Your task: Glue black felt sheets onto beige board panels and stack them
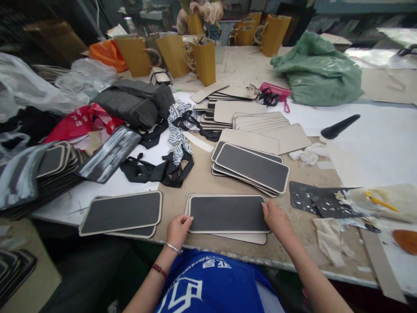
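A dark rectangular panel with a pale border (228, 213) lies before me on top of other pale-edged pieces. My left hand (179, 230) pinches its left edge, and my right hand (276, 217) grips its right edge near the upper corner. To the left, two similar dark panels (122, 213) overlap at the table edge. Behind the held panel sits a slanted stack of dark bordered panels (252, 167), with plain beige pieces (249, 140) just beyond it.
Black cloth straps (159, 169) lie left of centre. Glue-spotted dark boards (322, 200) and a yellow stick (382, 202) are at right. Farther back are a black-handled tool (340, 127), a green bag (321, 71) and yellow boxes (203, 61). Another person's hands (206, 9) show at the top.
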The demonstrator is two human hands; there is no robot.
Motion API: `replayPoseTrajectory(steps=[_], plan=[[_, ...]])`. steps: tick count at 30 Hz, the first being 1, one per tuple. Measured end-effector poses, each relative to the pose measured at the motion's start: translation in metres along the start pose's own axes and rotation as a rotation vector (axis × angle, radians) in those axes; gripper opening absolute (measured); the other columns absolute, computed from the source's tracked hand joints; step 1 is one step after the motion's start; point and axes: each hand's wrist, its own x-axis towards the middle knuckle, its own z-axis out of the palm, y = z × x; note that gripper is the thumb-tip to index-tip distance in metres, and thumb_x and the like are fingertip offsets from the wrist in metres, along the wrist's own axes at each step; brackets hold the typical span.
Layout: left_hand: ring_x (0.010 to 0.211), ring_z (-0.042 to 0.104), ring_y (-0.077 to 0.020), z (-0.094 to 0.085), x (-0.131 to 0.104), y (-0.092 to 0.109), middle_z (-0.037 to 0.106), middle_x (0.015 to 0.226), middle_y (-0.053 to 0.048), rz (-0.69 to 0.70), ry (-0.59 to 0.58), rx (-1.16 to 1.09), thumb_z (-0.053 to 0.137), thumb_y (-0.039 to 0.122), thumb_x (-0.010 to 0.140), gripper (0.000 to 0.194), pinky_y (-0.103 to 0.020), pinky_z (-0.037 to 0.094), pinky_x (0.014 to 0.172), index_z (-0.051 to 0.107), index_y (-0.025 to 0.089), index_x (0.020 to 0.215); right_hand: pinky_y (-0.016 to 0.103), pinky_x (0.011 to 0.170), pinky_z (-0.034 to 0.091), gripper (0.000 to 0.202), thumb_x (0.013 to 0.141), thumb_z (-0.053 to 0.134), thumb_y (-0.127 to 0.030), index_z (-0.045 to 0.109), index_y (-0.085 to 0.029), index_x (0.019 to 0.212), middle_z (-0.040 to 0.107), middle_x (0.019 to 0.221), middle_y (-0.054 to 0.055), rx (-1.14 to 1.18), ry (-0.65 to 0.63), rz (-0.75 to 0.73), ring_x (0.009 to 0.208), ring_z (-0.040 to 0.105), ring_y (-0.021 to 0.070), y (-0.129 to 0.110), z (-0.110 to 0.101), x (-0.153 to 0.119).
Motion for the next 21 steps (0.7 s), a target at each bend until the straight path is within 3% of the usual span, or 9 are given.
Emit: replayPoseTrajectory(steps=[8,21], plan=[[0.052,0.05,-0.0127,0.002,-0.001,0.002,0.054,0.048,0.002,-0.016,0.042,-0.001,0.054,0.033,0.063,0.02,-0.023,0.037,0.053,0.055,0.017,0.051,0.032,0.057,0.038,0.024,0.09,0.033,-0.032,0.052,-0.017,0.085,0.061,0.072,0.01,0.021,0.058,-0.046,0.065,0.059,0.0235,0.006,0.012,0.005],[0.051,0.049,-0.0121,0.001,-0.002,0.002,0.053,0.047,0.003,-0.02,0.037,0.026,0.053,0.031,0.064,0.019,-0.022,0.035,0.053,0.054,0.018,0.051,0.032,0.057,0.038,0.026,0.09,0.032,-0.033,0.051,-0.016,0.089,0.061,0.075,0.011,-0.042,0.044,-0.033,0.068,0.06,0.0239,0.0,0.006,0.0]])
